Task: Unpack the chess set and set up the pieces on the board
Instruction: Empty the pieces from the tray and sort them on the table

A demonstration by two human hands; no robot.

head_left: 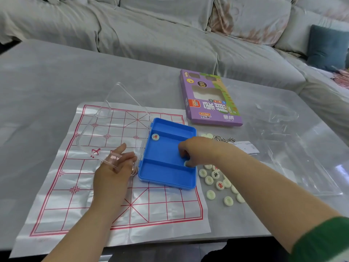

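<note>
A white plastic chess board sheet (105, 186) with red lines lies on the table. On its right part sits a blue piece tray (166, 167), its clear lid (113, 120) hinged open to the left. One cream piece (155, 137) lies in the tray's upper left corner. My left hand (115, 167) rests with straight fingers against the lid's near edge. My right hand (196, 152) reaches into the tray's right side and pinches a cream piece (185, 163) at the rim. Several cream pieces (220, 184) lie loose on the table right of the tray.
A purple chess set box (211, 99) lies flat beyond the tray. Clear plastic wrapping (294, 159), a paper slip (245, 147) and a metal ring (223, 138) lie to the right. A grey covered sofa (151, 31) runs behind the table.
</note>
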